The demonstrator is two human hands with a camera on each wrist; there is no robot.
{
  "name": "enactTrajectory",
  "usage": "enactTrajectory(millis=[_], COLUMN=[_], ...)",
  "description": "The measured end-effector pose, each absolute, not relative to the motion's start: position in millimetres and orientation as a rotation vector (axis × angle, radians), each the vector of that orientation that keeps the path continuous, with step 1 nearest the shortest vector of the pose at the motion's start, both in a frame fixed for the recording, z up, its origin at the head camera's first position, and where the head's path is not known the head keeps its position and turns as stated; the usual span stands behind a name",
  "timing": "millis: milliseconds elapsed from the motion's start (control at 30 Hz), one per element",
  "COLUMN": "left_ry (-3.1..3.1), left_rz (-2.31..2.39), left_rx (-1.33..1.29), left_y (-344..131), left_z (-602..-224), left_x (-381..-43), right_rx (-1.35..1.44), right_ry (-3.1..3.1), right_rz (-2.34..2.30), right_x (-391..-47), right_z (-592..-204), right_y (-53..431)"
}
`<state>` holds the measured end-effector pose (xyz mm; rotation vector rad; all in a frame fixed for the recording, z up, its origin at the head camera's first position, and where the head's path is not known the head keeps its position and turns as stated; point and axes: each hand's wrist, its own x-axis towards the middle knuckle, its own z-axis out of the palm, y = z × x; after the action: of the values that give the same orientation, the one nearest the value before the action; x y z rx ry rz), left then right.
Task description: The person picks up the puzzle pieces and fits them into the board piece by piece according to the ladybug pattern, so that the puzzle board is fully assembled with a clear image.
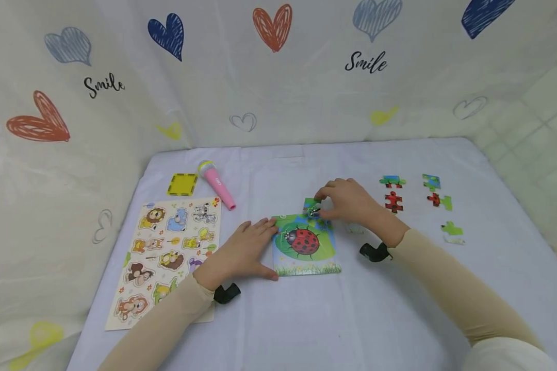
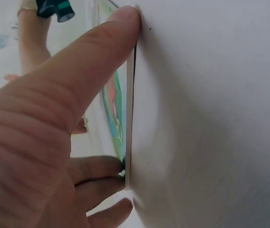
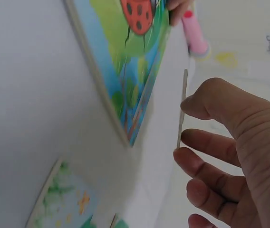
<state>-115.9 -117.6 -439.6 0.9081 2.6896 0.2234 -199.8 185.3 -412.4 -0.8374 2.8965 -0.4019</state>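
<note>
A ladybug puzzle board lies flat on the table between both hands. Spread along its left edge is my left hand; the straight thumb touches the near corner and the fingers reach the far corner. My right hand pinches a thin puzzle piece between thumb and fingers, above the board's far right part. In the right wrist view that puzzle piece appears edge-on, apart from the board. A pale puzzle piece lies below the right hand, beside the board.
Several loose puzzle pieces are scattered on the right of the white-covered table. On the left lies an animal puzzle board, partly under the left forearm. Behind it are a yellow square and a pink toy microphone.
</note>
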Motion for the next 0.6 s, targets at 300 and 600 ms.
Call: enactTrajectory(millis=[300, 600], left_ry=[2.745, 2.748], left_rz=[0.205, 0.22], left_rx=[0.852, 0.873], left_y=[-117.0, -119.0], left_z=[-438.5, -438.9], left_x=[-114.9, -117.8], right_rx=[-1.01, -1.073], right_ry=[2.856, 2.818], right_rz=[-0.372, -0.364], right_x=[-186.1, -173.7], right_z=[-415.3, -428.5], right_y=[160.2, 145.1])
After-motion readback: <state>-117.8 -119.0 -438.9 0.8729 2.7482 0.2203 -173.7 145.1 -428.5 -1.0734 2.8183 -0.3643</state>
